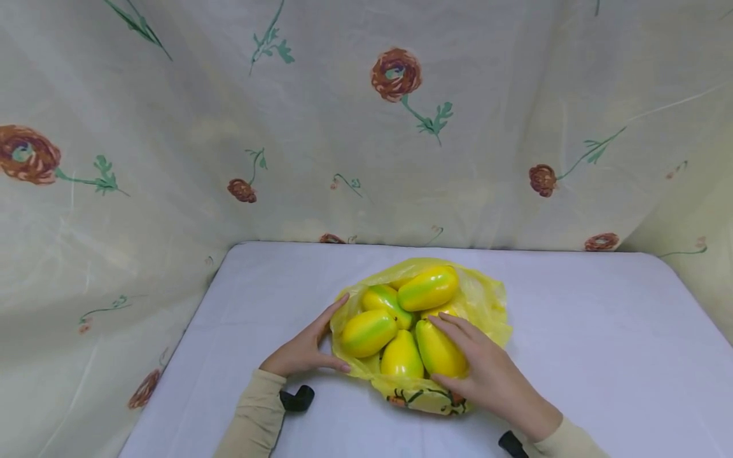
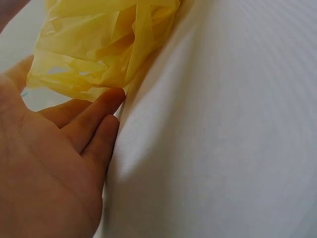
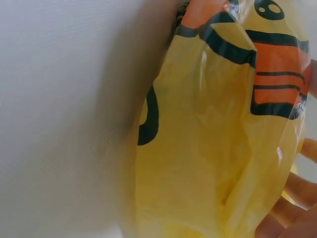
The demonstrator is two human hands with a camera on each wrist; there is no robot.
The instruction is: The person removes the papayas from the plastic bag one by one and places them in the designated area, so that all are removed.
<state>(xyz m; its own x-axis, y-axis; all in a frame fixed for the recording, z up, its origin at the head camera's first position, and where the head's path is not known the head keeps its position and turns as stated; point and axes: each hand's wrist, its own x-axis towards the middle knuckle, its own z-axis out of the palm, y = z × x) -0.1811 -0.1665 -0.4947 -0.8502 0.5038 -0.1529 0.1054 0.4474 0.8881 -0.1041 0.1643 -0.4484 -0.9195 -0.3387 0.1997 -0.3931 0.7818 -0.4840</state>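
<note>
A yellow plastic bag (image 1: 483, 302) lies wide open on the table with several glossy yellow-green mangoes (image 1: 369, 333) inside. My right hand (image 1: 489, 369) reaches over the bag's right side and holds one mango (image 1: 436, 352), fingers at its upper end and thumb near its lower end. At the bag's left edge, my left hand (image 1: 306, 348) has its thumb and fingers spread against the plastic. The left wrist view shows the fingers of that hand (image 2: 44, 153) extended beneath the bag's crumpled edge (image 2: 99, 44). Printed plastic (image 3: 198, 124) fills much of the right wrist view.
A white cloth covers the table (image 1: 601, 331). Behind and at the sides hangs a pale curtain (image 1: 475, 114) with a flower print. Dark wrist devices (image 1: 298, 399) sit by both sleeves.
</note>
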